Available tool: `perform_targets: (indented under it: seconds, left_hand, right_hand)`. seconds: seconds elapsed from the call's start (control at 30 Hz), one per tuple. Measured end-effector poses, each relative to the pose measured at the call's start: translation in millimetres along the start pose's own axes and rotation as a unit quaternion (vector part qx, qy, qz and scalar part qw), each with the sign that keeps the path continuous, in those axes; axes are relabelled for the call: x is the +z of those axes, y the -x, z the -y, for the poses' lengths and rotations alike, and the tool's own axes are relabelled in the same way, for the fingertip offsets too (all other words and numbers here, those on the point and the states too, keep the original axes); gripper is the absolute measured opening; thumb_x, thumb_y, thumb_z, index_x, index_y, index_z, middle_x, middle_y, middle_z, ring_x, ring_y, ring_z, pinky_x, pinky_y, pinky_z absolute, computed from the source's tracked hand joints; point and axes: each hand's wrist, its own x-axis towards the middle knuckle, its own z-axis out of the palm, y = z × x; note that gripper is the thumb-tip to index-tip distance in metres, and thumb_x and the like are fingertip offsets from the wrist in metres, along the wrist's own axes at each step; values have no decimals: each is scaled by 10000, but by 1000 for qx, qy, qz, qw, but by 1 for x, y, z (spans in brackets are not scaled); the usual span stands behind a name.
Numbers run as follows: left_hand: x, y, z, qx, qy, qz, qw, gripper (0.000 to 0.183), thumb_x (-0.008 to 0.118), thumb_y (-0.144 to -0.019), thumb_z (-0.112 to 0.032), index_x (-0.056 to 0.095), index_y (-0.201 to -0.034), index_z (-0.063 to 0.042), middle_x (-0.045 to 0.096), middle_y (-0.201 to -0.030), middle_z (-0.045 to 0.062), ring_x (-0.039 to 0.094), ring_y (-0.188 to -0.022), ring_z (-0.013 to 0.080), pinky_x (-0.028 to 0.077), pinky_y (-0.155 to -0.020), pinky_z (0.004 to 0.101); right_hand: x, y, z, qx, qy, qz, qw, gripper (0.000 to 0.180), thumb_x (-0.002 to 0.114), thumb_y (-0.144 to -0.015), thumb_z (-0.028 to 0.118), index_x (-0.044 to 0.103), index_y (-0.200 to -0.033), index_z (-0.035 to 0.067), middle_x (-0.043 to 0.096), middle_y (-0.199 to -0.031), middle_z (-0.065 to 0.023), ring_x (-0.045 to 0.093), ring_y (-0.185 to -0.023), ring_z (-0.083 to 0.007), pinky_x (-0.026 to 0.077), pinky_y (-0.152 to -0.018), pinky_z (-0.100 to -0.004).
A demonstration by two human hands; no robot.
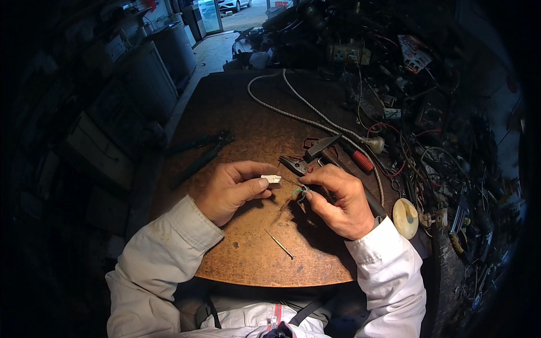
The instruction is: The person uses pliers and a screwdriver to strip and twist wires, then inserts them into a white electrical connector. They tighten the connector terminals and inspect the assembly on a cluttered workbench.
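Observation:
Between the thumb and fingers of my left hand is a small white plastic connector piece. To its right, my right hand pinches a small part with short wires, one of them green. A gap separates the two held pieces above the worn wooden table. A thin precision screwdriver lies below them, nearer the table's front edge. Just beyond my right fingers rest pliers and a hammer, partly hidden by the hand.
Large dark-handled cutters lie at the left. A braided power cord with a white plug loops across the back. A red-handled tool lies by the cord. Tangled wires and parts crowd the right side, near a round cream disc.

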Motion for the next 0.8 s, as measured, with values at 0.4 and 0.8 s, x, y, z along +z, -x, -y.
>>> perform_targets:
  seconds: [0.4,0.8]
  left_hand:
    - [3,1,-2,21,-68,-6,997,379,737,-969,24,668,-1340,53,767,-1179,132,761,-1026,151,629,-950,281]
    - [1,1,0,31,-52,-14,998,359,708,-975,41,673,-1332,42,757,-1187,140,755,-1035,164,631,-939,280]
  right_hand:
    - [-7,-2,12,235,-229,98,940,309,620,-1051,144,672,-1267,-72,660,-854,-29,618,-700,-93,492,-619,-251]
    - [-6,-2,9,240,-233,95,938,300,672,-1029,136,683,-1258,-57,686,-865,-51,638,-696,-104,505,-613,-258]
